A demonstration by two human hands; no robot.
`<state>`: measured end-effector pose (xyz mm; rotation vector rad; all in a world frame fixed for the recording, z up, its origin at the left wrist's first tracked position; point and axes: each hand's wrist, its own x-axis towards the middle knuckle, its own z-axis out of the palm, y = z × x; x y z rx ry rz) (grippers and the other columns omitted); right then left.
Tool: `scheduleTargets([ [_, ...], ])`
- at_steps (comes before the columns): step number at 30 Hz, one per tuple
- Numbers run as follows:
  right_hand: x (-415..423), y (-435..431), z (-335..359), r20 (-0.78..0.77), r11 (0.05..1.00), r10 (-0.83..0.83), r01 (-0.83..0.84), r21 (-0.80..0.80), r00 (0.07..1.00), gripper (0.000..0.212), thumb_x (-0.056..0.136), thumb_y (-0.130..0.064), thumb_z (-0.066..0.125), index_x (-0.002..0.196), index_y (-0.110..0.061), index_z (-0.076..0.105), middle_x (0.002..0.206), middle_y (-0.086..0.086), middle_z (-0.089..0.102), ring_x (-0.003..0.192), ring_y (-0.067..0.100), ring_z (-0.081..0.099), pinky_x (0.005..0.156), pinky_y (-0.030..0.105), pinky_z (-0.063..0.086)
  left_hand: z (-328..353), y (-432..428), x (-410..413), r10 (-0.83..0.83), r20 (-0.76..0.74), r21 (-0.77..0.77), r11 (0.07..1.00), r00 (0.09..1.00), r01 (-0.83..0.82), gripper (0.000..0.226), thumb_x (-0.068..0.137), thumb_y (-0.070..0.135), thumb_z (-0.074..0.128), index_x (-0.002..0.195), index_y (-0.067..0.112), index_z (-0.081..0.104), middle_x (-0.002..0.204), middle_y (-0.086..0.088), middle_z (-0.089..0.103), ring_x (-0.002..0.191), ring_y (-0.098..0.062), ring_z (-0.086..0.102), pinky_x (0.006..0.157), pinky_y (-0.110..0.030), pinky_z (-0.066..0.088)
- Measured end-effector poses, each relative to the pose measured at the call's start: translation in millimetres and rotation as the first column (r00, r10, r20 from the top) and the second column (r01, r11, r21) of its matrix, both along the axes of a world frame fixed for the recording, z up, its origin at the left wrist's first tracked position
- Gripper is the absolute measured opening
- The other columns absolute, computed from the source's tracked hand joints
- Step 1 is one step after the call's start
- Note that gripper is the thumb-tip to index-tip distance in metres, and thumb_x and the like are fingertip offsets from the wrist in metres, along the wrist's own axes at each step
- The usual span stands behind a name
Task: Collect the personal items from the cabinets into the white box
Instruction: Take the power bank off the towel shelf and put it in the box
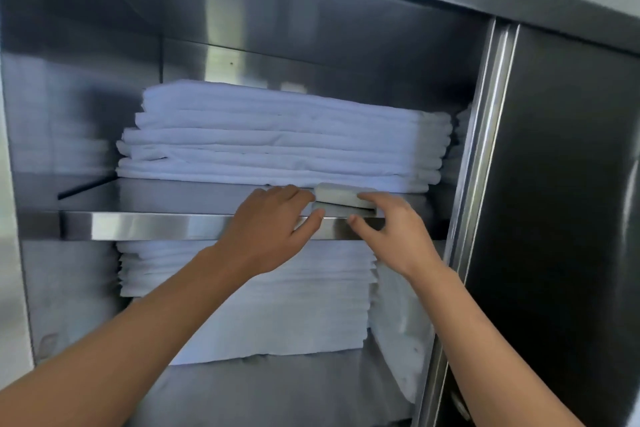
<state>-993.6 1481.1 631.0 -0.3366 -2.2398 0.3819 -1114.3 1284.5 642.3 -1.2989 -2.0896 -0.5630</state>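
Your left hand (pixel 268 232) and right hand (pixel 391 236) are bare and unadorned. Your left forearm (pixel 138 340) and right forearm (pixel 485 340) are likewise bare along their visible length.

You're at a linen store, likely institutional; a stainless steel cabinet (pixel 346 45) holds stacked white folded linens (pixel 277 142) on its shelf (pixel 156 225).
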Motion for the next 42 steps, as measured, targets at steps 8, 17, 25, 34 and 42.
scheduleTargets([
  [8, -64, 58, 29, 0.131, 0.998, 0.03, -0.023, -0.052, 0.991, 0.075, 0.075, -0.075, 0.056, 0.138, -0.034, 0.056, 0.143, -0.009, 0.057, 0.135, 0.014, 0.048, 0.103, 0.029, 0.04, 3, 34, -28, 0.026, -0.003, -0.003, 1.0, 1.0, -0.026, 0.044, 0.101, 0.048, 0.036, 0.129, 0.023, 0.059, 0.124, 0.005, 0.063, 0.103, -0.02, 0.059, 0.093, -0.033, 0.038],
  [17, -89, 74, 36, 0.286, 0.992, 0.029, 0.007, -0.124, 0.958, 0.084, 0.057, -0.084, 0.062, 0.128, -0.039, 0.06, 0.13, -0.015, 0.063, 0.118, 0.01, 0.059, 0.092, 0.027, 0.045, 9, 37, -36, 0.039, -0.034, -0.006, 0.999, 0.999, -0.039, 0.048, 0.101, 0.052, 0.028, 0.129, 0.026, 0.057, 0.127, 0.008, 0.061, 0.107, -0.017, 0.057, 0.09, -0.031, 0.038],
  [25, -65, 54, 32, 0.127, 0.989, 0.073, -0.055, -0.134, 0.989, 0.072, 0.057, -0.078, 0.07, 0.123, -0.05, 0.058, 0.113, -0.022, 0.063, 0.106, 0.002, 0.059, 0.078, 0.013, 0.04, 13, 15, -31, 0.037, -0.03, 0.019, 0.999, 0.999, -0.036, 0.047, 0.1, 0.051, 0.029, 0.127, 0.026, 0.058, 0.123, 0.008, 0.063, 0.104, -0.018, 0.058, 0.089, -0.033, 0.041],
  [34, -24, -9, 15, -0.065, 0.998, 0.037, -0.039, -0.041, 0.997, 0.069, 0.064, -0.071, 0.072, 0.128, -0.049, 0.058, 0.115, -0.021, 0.061, 0.108, 0.001, 0.056, 0.086, 0.014, 0.043, 8, -36, -21, 0.026, -0.032, 0.032, 0.999, 0.999, -0.024, 0.054, 0.097, 0.054, 0.025, 0.128, 0.025, 0.058, 0.124, 0.007, 0.063, 0.105, -0.019, 0.059, 0.088, -0.035, 0.042],
  [42, 38, -90, -24, -0.195, 0.999, 0.012, -0.022, -0.044, 0.981, 0.074, 0.069, -0.061, 0.076, 0.137, -0.046, 0.052, 0.124, -0.021, 0.062, 0.117, 0.002, 0.056, 0.1, 0.034, 0.05, -28, -96, 13, -0.115, -0.004, 0.027, 0.993, 0.993, 0.115, 0.054, 0.097, 0.055, 0.024, 0.122, 0.025, 0.061, 0.115, 0.007, 0.065, 0.099, -0.019, 0.061, 0.085, -0.038, 0.046],
])
